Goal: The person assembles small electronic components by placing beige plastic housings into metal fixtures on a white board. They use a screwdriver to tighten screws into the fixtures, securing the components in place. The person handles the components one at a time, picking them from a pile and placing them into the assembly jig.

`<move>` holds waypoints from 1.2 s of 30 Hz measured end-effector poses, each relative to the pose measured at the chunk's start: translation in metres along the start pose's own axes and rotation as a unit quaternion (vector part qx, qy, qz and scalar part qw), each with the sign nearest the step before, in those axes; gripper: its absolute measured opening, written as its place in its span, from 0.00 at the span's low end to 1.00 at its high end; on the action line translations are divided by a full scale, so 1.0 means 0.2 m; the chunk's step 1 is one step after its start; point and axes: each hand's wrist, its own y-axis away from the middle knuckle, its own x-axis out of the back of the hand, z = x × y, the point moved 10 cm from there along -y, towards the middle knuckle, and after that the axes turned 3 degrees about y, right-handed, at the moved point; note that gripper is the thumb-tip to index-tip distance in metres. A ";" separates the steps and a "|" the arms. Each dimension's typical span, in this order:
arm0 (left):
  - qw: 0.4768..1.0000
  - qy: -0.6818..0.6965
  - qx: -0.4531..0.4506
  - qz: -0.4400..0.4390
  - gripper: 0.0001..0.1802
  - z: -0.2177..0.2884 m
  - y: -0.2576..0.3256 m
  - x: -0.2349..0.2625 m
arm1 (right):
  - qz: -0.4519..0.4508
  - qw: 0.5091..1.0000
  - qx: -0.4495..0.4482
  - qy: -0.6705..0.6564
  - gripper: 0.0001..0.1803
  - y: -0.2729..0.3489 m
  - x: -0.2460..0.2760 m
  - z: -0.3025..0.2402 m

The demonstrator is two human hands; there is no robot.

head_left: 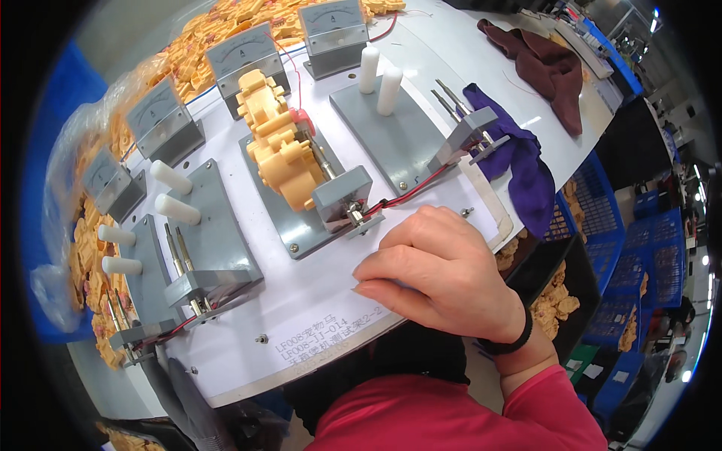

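I have the right hand (pixel 444 270) over the white board (pixel 308 301), just below the middle fixture's grey block (pixel 342 197). Fingers bent and bunched, thumb drawn in close to the forefinger, back of the hand up; I can't tell whether it pinches anything or touches the board. Left hand is outside my view, state can't be told.

Yellow part (pixel 278 143) sits tilted on the middle plate (pixel 297 239), apart from the hand, a red piece (pixel 302 120) on its right side. Metal pins (pixel 323 160) from the block run right beside it; red wire (pixel 414 193) leads off to the right fixture (pixel 387 143).

I get white pegs (pixel 389 90) up on the right fixture, and on two more fixtures at left. Four meters (pixel 244 60) stand behind, a yellow heap (pixel 195 45) beyond. Purple cloth (pixel 524 169) lies right of the fixtures, maroon cloth (pixel 549 75) farther back, blue crates (pixel 602 192) off the table's right edge.
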 end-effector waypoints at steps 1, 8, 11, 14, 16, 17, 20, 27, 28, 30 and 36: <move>1.000 -0.005 -0.008 -0.006 0.28 0.00 -0.01 0.00 | 0.002 1.000 0.000 0.001 0.08 0.00 0.00 0.00; 0.998 -0.032 -0.042 -0.019 0.28 0.02 -0.01 -0.01 | 0.007 1.000 -0.001 0.008 0.08 0.01 0.00 0.00; 0.999 -0.023 -0.031 -0.012 0.28 0.01 -0.02 -0.02 | 0.008 1.000 -0.002 0.011 0.09 0.01 0.00 0.00; 0.993 -0.106 -0.047 -0.015 0.28 0.06 0.00 -0.01 | 0.006 1.000 0.000 0.007 0.09 0.00 0.01 0.00; 0.991 -0.126 -0.053 -0.016 0.27 0.07 0.00 -0.01 | 0.004 1.000 -0.001 0.006 0.09 0.00 0.01 0.00; 0.993 -0.108 -0.054 -0.014 0.27 0.05 0.00 -0.01 | 0.005 1.000 0.000 0.007 0.09 0.00 0.01 0.00; 0.996 -0.068 -0.052 -0.018 0.27 0.01 -0.02 0.02 | 0.008 1.000 0.000 0.005 0.09 0.00 0.01 0.00; 0.995 -0.093 -0.047 -0.010 0.28 0.03 -0.02 0.01 | 0.009 1.000 -0.006 0.013 0.09 0.00 0.01 0.00; 0.994 -0.093 -0.055 -0.014 0.28 0.04 -0.02 0.01 | 0.008 1.000 -0.008 0.017 0.09 -0.01 0.01 0.00; 0.993 -0.093 -0.072 -0.022 0.28 0.05 -0.01 0.00 | 0.009 1.000 -0.012 0.024 0.09 -0.01 0.01 0.00; 0.995 -0.073 -0.058 -0.022 0.28 0.05 -0.01 0.00 | 0.003 1.000 -0.028 0.008 0.08 -0.01 0.00 0.01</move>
